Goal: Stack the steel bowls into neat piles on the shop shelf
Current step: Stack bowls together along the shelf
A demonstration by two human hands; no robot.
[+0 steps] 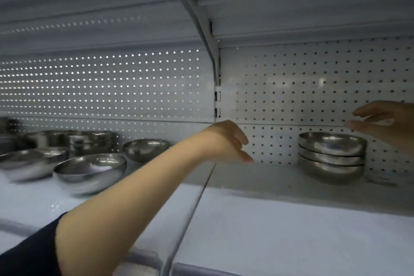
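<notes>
- We faced a white shop shelf [257,177] with a pegboard back [313,87].
- Our left hand [226,143] and right hand [385,121] hung loose, holding nothing.
- A neat pile of bowls [332,159] stood right; loose bowls [89,170] lay left.
- We judged a careless reach could topple the pile.
- We saw no readable writing.

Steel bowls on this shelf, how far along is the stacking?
Done: one neat pile of three bowls stands on the right section of the shelf. In hand: nothing; the left hand and right hand are both empty, the right one near that pile. Left: the loose bowls scattered on the left section.
</notes>
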